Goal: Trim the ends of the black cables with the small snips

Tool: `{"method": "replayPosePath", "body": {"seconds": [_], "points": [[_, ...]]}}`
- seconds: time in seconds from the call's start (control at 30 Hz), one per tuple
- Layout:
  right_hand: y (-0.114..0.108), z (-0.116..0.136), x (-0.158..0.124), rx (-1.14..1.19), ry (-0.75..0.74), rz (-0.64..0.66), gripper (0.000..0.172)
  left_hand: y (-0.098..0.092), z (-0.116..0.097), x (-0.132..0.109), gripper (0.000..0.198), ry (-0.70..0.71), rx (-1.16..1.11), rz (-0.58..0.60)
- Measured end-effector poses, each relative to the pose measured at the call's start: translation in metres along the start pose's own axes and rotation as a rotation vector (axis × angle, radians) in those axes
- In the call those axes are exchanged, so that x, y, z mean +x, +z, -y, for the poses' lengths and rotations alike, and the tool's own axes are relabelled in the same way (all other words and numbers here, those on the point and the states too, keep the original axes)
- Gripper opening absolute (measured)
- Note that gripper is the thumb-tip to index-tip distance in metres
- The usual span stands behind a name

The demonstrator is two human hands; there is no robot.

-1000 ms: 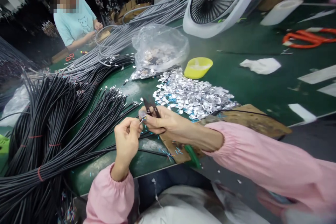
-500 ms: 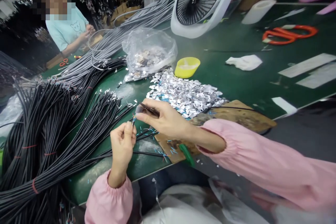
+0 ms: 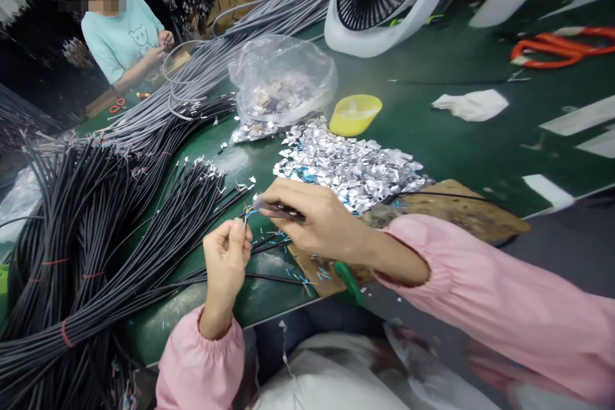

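Observation:
My left hand [image 3: 225,256] pinches a thin cable end [image 3: 246,219] between thumb and fingers, upright, with short coloured wires fanning out at its top. My right hand [image 3: 314,221] is closed around a small dark metal tool [image 3: 291,213] with a greyish blade-like tip. That tip is right beside the coloured wires; whether it touches them I cannot tell. Behind my right hand lies a heap of silvery foil scraps [image 3: 358,170]. Left of my hands spreads a large bundle of black cables [image 3: 144,250], some tied with red bands.
A clear plastic bag [image 3: 283,86] of scraps, a yellow cup [image 3: 355,115] and a white fan [image 3: 384,6] stand farther back. Orange-handled scissors [image 3: 552,51] lie at the right. Under my right forearm is a worn wooden board [image 3: 461,211]. A person [image 3: 125,45] sits across.
The tool's tip has tilted slightly and the right hand has shifted a little to the right. The left hand keeps its pinch on the cable. The whole view has shifted slightly.

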State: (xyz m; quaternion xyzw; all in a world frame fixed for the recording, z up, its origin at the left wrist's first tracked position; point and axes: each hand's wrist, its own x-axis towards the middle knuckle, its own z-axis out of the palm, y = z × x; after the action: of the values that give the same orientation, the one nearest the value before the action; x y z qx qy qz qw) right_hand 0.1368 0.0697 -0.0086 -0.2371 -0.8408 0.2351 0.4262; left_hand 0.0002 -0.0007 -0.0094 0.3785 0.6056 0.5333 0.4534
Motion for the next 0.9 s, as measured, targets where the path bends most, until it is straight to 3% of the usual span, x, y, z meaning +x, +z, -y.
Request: {"method": "replayPosePath", "body": {"seconds": [0.1,0.2,0.27,0.37,0.47,0.63,0.7,0.9], "points": [[0.001,-0.002,-0.001,-0.112,0.006,-0.007,0.015,0.0,0.002,-0.001,0.049,-0.006,0.024,0.009],[-0.001,-0.005,0.002,-0.217,0.102,-0.122,0.011,0.0,0.005,-0.003,0.046,-0.002,0.029,0.024],[-0.004,-0.004,0.004,-0.17,0.18,-0.19,0.009,-0.002,0.008,-0.003,0.045,0.01,0.008,0.022],[-0.008,-0.001,0.007,0.045,0.21,-0.1,0.012,-0.003,0.011,-0.003,0.044,0.027,-0.023,0.015],[-0.008,0.001,0.006,0.135,0.136,0.0,0.015,-0.003,0.012,-0.002,0.044,0.023,-0.015,0.008],[-0.008,0.001,0.005,0.159,0.144,0.006,0.009,-0.002,0.008,-0.002,0.045,-0.008,0.008,0.013],[-0.006,0.001,0.006,0.234,0.222,0.002,0.013,-0.002,0.007,-0.002,0.046,-0.018,0.019,0.03],[0.008,0.004,0.007,0.546,0.638,-0.032,0.04,0.002,0.01,-0.003,0.042,0.044,0.063,0.049]]}}
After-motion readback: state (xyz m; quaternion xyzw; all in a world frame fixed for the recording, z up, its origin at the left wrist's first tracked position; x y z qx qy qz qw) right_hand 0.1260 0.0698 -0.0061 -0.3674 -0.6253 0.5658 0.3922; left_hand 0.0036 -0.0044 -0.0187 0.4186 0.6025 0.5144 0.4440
